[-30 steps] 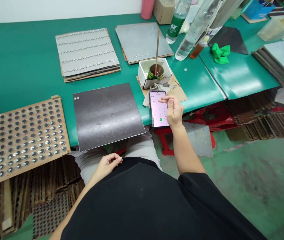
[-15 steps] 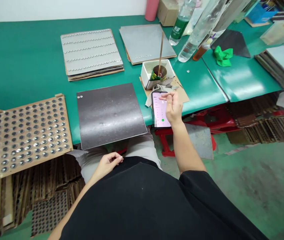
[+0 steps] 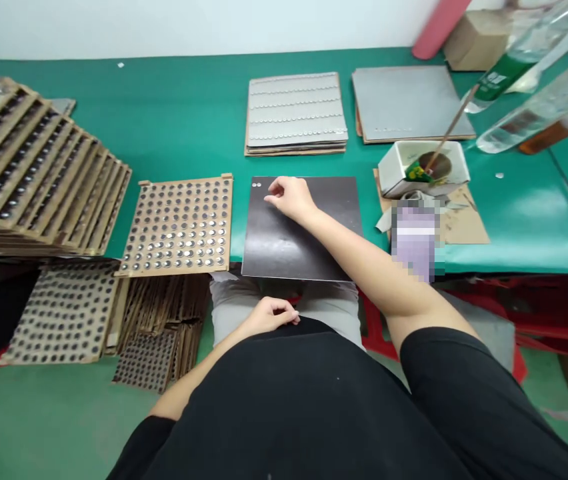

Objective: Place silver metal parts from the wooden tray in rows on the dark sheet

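Note:
My right hand is over the upper part of a dark, smooth square board, fingers bent, thumb and fingertips apart, nothing visible between them. I cannot tell whether it touches the board. Two small silvery discs lie at the board's top left corner, just left of the fingers. Low in front of my body, by my lap, my left hand is closed loosely, thumb against the fingers; anything inside is hidden. A phone, blurred out by large pixels, lies to the right, beyond my right forearm.
Left of the board lies a wooden panel with rows of metal-capped discs; more such panels are stacked further left. Behind are a stack of sheets with disc rows and grey sheets. A white box holds a cup and stick.
My right hand has left the phone screen and moved left over the dark board. The view has turned left, bringing the stacked panels into sight. My left hand stays by my lap.

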Motion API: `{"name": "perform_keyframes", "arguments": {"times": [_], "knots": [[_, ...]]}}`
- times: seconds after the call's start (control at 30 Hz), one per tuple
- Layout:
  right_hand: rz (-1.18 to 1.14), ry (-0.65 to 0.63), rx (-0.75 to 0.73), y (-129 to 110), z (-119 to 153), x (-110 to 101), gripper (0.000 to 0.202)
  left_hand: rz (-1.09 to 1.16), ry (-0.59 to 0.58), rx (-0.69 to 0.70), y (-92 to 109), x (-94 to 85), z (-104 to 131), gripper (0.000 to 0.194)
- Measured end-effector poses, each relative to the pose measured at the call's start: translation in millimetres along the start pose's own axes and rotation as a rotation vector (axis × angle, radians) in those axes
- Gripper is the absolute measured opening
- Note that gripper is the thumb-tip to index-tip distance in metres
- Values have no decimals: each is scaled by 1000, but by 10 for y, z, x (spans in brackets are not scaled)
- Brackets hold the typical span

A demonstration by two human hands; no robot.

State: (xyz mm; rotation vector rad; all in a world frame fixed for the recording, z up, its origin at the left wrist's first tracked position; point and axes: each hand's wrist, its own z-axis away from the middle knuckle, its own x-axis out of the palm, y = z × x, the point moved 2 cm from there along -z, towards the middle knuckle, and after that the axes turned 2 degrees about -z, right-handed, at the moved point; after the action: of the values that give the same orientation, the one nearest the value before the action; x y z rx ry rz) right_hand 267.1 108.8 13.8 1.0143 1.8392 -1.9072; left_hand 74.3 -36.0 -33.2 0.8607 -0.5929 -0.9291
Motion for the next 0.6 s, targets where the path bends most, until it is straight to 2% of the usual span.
{"name": "perform_keyframes", "arguments": {"times": [0.13, 0.23, 0.33, 0.4, 0.47, 0.6], "knots": [[127, 43, 150, -125, -261, 257, 8, 70, 124, 11, -84, -216, 190, 49], [156, 66, 254, -145, -351, 300, 14, 86, 192, 35, -64, -330, 320, 47], [114, 90, 295, -165, -340, 259, 8, 69, 188, 84, 55, -376, 414, 42], [30, 117, 260, -193, -212, 197, 6, 67, 187, 146, 164, -389, 446, 39], [-128, 122, 162, -229, 45, 137, 6, 81, 253, 236, 274, -412, 438, 36], [-535, 82, -54, -258, 818, 73, 8, 210, 599, 437, 445, -462, 269, 23]]}}
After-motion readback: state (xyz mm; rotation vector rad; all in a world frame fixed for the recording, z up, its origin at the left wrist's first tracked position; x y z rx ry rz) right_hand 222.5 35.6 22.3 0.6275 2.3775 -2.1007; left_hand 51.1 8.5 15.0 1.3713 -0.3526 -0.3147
